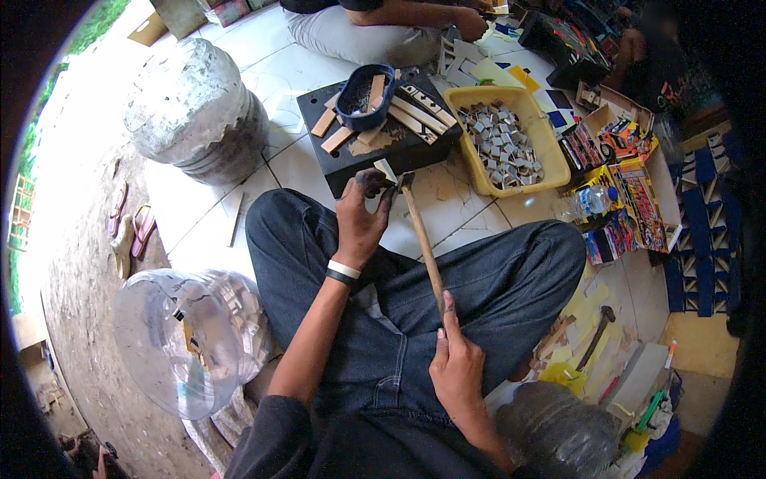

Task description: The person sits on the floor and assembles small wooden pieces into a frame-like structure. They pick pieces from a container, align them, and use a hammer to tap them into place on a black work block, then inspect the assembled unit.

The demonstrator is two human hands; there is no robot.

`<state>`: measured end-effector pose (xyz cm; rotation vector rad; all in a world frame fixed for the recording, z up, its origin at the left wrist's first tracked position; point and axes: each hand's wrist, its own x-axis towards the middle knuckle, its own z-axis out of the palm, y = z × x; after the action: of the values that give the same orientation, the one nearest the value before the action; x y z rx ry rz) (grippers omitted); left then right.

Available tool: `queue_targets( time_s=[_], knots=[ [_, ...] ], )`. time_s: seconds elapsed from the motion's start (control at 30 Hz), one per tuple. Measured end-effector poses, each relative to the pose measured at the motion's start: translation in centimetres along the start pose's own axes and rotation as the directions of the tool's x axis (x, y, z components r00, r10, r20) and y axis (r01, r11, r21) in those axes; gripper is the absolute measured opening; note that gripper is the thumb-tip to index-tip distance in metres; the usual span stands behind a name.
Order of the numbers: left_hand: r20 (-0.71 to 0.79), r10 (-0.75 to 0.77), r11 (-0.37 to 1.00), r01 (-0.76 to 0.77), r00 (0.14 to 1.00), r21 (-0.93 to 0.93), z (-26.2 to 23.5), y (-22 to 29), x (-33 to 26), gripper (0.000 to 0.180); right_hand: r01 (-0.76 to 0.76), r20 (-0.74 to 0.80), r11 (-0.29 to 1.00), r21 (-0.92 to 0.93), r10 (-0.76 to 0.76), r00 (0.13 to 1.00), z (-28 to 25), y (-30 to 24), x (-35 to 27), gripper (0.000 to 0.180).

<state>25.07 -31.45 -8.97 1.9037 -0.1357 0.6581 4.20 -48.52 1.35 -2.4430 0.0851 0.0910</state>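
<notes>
My right hand (456, 371) is wrapped round the wooden handle of a hammer (427, 243), whose small dark head reaches the near edge of a black block (329, 169). Just left of the hammer head, my left hand (361, 219) pinches a small pale strip (386, 170), its fingertips darkened. On top of the block stands a blue oval tub (365, 121) with dark small bits inside and a wooden slat in it. Several wooden slats (419, 120) lie around the tub, some with black markings.
Right of the block sits a yellow basin (471, 185) full of small pale pieces. A plastic bottle (590, 201) lies by printed cartons (638, 203). A large whitish drum (191, 112) and a clear container (179, 343) stand left. Another person (359, 36) sits opposite. A second hammer (597, 335) lies right.
</notes>
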Motion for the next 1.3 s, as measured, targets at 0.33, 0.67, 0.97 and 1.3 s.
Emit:
queue_targets(
  time_s=[0.33, 0.67, 0.97, 1.3],
  knots=[
    [0.375, -0.535, 0.842, 0.513, 0.757, 0.165, -1.1, -0.4, 5.1, 0.027, -0.039, 0.049, 0.999, 0.018, 0.038, 0.998, 0.0, 0.3, 0.0, 0.067],
    [0.493, -0.593, 0.547, 0.768, 0.637, -0.334, 0.4, -3.0, 4.1, 0.019, 0.000, 0.000, 1.000, 0.029, 0.000, 1.000, 0.4, 0.7, -0.2, 0.073],
    [0.490, -0.517, 0.527, 0.712, 0.702, -0.464, 1.0, -4.4, 3.9, 0.014, 0.275, -0.280, 0.959, 0.064, -0.247, 0.927, -2.0, -0.8, -0.4, 0.053],
    [0.518, -0.563, 0.558, 0.758, 0.644, -0.337, 1.1, -6.9, 4.0, 0.025, 0.098, -0.045, 0.991, 0.089, -0.094, 0.995, -0.8, 0.0, 1.1, 0.059]
  ],
)
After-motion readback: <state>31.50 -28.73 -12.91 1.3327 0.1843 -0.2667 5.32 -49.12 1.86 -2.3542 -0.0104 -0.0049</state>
